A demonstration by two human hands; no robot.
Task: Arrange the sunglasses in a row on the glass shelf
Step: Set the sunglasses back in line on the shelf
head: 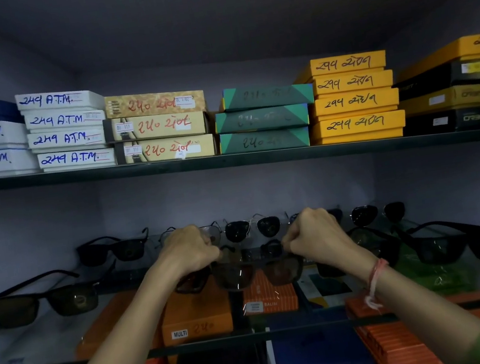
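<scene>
Both my hands hold one pair of dark square sunglasses [254, 269] over the middle of the glass shelf [38, 346]. My left hand [188, 249] pinches its left temple, my right hand [316, 234] its right temple. Along the shelf's back stand black sunglasses [114, 250] on the left, aviators [250, 227] in the middle and further aviators [376, 213] on the right. In front lie brown-lensed sunglasses [42, 302] at far left and black sunglasses [458, 241] at far right. A reddish-lensed pair [191, 282] sits partly hidden under my left wrist.
The shelf above [229, 160] carries stacks of labelled boxes in white, beige, green, yellow and black. Through the glass I see orange, blue and black boxes [195, 318] on the level below. The glass shelf's front edge [257, 336] runs across my forearms.
</scene>
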